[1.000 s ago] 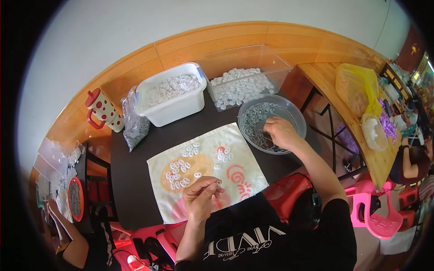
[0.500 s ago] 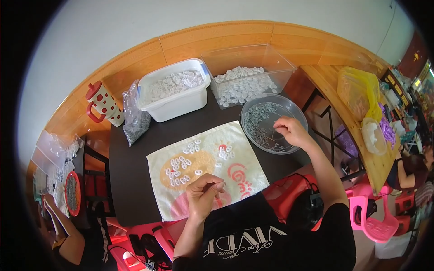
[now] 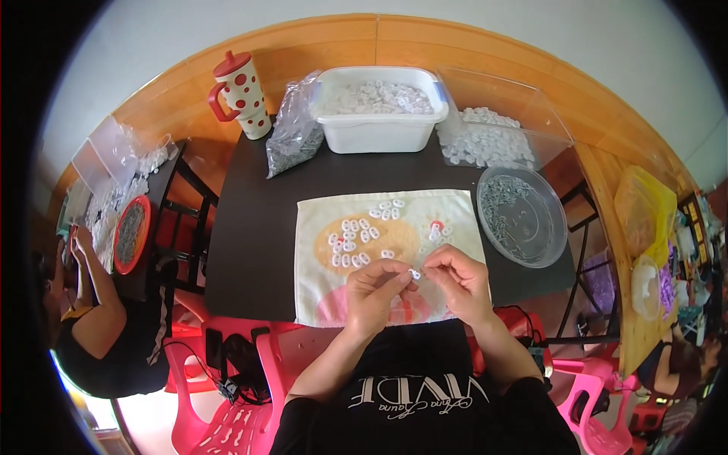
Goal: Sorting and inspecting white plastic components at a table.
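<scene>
Over the near edge of the patterned cloth mat (image 3: 394, 205) on the black counter (image 3: 250, 227), the left hand (image 3: 375, 292) and right hand (image 3: 459, 280) meet. Both pinch one small white plastic piece (image 3: 415, 274) between their fingertips. More white pieces (image 3: 353, 243) lie scattered on the mat just beyond.

Black tabletop, pale cloth, plenty of white and red

The table (image 3: 250, 227) is plain black; on it the cloth (image 3: 318, 227) is cream, printed with an orange-tan blob, red swirls and a pink patch, and dotted with small white rings (image 3: 350, 243). The tub (image 3: 375, 125) is white, full of whitish pieces. The mug (image 3: 241, 95) is white with red spots, red lid, red handle. The round bowl (image 3: 523, 216) is clear, with grey metal bits inside. The chairs (image 3: 227, 417) are bright pink-red. The person's shirt (image 3: 425, 379) is black with white lettering.
</scene>
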Motion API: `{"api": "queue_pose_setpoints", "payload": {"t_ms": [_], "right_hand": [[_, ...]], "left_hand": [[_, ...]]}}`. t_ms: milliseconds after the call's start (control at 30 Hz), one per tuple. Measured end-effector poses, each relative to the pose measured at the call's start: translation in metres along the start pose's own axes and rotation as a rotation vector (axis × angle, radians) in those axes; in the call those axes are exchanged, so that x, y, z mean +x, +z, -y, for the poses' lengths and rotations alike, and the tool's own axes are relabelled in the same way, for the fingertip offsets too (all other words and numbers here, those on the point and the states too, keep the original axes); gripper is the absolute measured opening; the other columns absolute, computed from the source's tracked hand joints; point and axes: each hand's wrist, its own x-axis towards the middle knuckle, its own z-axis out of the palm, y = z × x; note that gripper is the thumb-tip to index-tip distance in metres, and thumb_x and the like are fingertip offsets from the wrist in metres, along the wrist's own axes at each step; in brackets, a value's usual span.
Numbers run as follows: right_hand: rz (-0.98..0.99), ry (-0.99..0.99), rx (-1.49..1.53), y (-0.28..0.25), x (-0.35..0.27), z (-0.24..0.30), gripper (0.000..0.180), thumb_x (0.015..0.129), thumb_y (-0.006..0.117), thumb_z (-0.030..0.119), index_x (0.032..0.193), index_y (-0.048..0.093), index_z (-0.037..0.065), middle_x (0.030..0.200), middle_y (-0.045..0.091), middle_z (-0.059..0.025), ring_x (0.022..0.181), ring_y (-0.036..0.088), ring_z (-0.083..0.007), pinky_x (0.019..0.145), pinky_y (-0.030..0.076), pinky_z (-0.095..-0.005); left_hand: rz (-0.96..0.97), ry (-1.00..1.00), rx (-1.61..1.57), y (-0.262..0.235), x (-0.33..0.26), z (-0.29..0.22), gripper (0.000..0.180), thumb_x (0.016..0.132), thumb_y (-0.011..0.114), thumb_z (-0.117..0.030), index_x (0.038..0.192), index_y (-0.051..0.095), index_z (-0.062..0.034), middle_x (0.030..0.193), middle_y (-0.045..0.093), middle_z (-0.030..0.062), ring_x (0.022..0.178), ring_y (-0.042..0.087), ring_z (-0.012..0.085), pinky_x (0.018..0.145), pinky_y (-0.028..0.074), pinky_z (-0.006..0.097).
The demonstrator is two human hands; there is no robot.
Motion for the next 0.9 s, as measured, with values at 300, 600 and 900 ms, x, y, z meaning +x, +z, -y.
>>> {"api": "queue_pose_setpoints", "payload": {"t_ms": [300, 600, 900], "right_hand": [[0.088, 0.049, -0.07, 0.017, 0.009, 0.001, 0.006, 0.093, 0.057, -0.009, 0.092, 0.06, -0.004, 0.09, 0.06, -0.006, 0.08, 0.055, -0.0094, 0.072, 0.044, -0.0222], [0.17, -0.026, -0.311, 0.022, 0.015, 0.006, 0.004, 0.091, 0.058, -0.008, 0.09, 0.058, -0.004, 0.084, 0.059, -0.0066, 0.075, 0.054, -0.0111, 0.068, 0.043, -0.0233], [0.227, -0.14, -0.539, 0.031, 0.021, 0.012, 0.006, 0.09, 0.058, -0.005, 0.086, 0.054, -0.002, 0.079, 0.056, -0.0098, 0.064, 0.052, -0.0182, 0.06, 0.042, -0.0287]], "left_hand": [[0.02, 0.085, 0.123, -0.013, -0.009, -0.007, 0.012, 0.094, 0.062, 0.003, 0.105, 0.067, 0.0022, 0.089, 0.069, 0.0066, 0.077, 0.068, 0.0107, 0.064, 0.052, 0.022], [-0.008, 0.087, 0.154, -0.015, -0.013, -0.016, 0.012, 0.093, 0.06, 0.007, 0.103, 0.067, 0.0039, 0.087, 0.069, 0.0069, 0.075, 0.065, 0.0101, 0.065, 0.053, 0.023], [-0.034, 0.102, 0.104, -0.015, -0.018, -0.011, 0.009, 0.094, 0.061, 0.005, 0.1, 0.067, 0.0037, 0.089, 0.068, 0.0059, 0.077, 0.065, 0.0094, 0.067, 0.053, 0.022]]}}
